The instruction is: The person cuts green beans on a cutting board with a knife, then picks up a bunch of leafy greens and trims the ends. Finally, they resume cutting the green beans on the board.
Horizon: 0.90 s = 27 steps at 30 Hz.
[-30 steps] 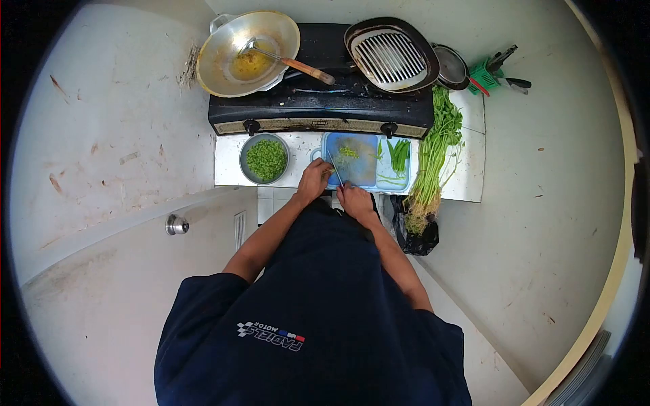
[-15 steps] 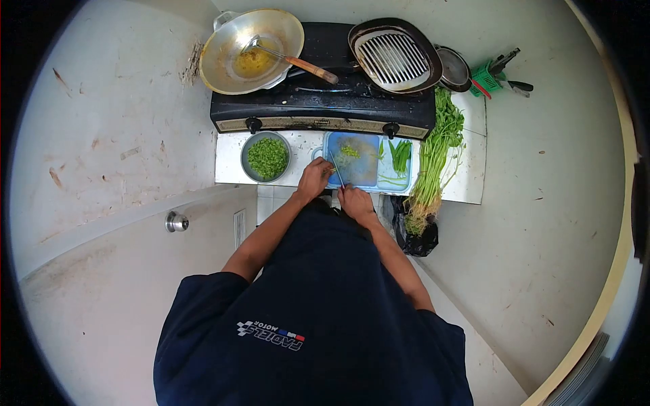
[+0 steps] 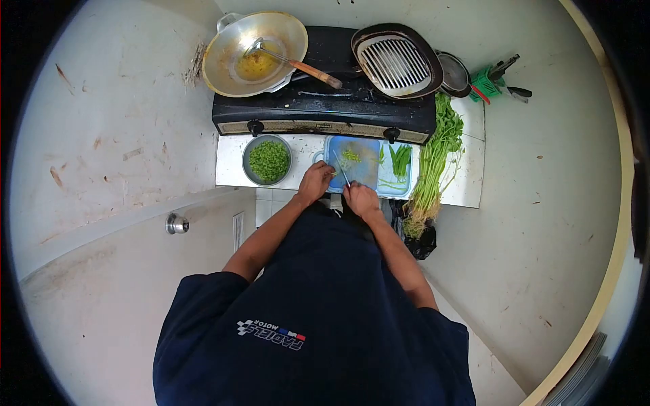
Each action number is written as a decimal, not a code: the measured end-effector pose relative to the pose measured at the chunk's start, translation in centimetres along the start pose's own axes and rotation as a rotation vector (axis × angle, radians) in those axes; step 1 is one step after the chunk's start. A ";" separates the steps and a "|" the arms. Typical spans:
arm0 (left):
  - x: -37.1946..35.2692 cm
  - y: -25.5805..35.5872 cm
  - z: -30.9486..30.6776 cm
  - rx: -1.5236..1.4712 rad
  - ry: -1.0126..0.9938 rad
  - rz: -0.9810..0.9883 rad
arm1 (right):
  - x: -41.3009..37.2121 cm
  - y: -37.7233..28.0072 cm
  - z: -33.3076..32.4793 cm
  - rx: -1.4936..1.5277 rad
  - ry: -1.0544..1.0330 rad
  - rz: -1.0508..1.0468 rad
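While right grip (image 3: 361,197) clasps knife (image 3: 342,168), left grip (image 3: 316,181) pinches greens (image 3: 334,174) at blue board (image 3: 365,165).

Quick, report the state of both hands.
Left hand: fingers bent at the blue rectangular cutting board; grip cannot be told.
Right hand: closed, holding the slim metal-bladed knife.

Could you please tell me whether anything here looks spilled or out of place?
Small dark bits lie scattered on the counter beside the bowl, like spilled scraps. The left wall has brown smears, so it looks dirty.
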<state>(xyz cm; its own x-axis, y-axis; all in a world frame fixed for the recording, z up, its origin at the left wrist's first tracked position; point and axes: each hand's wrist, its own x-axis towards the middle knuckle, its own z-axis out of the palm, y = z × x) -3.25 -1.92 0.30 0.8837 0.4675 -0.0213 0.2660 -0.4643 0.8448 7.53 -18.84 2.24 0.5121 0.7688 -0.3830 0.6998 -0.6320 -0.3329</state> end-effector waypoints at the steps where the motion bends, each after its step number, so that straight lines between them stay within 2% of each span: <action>1: 0.0 -0.1 0.1 0.000 0.005 0.006 | 0.4 0.2 -0.3 0.008 0.011 -0.003; 14: 1.1 -0.5 0.5 0.071 0.035 0.069 | -0.2 -0.4 0.0 0.066 0.000 0.004; 23: 1.1 0.2 0.0 0.047 0.008 0.023 | 0.0 -1.3 0.4 0.051 -0.014 0.010; 27: 1.1 0.0 0.1 0.050 0.029 0.040 | 1.4 -1.6 1.3 0.080 0.098 -0.043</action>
<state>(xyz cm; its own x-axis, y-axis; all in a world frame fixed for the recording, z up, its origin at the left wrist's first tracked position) -2.26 -1.50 0.26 0.8827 0.4692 0.0276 0.2506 -0.5195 0.8169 6.48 -16.92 1.10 0.5316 0.7986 -0.2822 0.6821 -0.6012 -0.4163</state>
